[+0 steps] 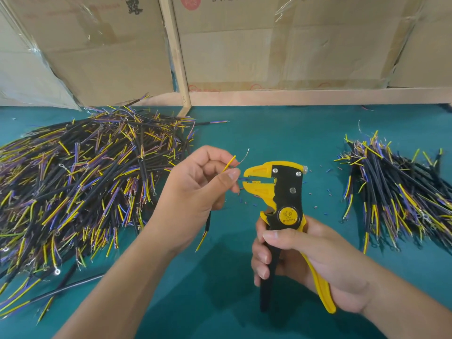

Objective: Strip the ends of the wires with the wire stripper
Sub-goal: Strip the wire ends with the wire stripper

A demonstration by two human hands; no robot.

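Left hand (195, 189) is pinching a cable (208, 222), feeding its blue core (242, 179) into the wire stripper (276, 189) at its 3 o'clock; right hand (298, 260) is gripping the handles. Risk: a shallow or skewed feed is likely nicking strands, or the thumb lying beside the jaws getting caught.

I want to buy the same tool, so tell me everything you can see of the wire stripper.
The wire stripper is yellow and black, seemingly plastic over metal, with silver rivets, a round yellow pivot badge and a beak-like yellow head pointing left. The right hand grips its two handles, one black, one yellow, holding it upright above the green table. A thin blue wire, pinched by the left hand, enters its mouth.
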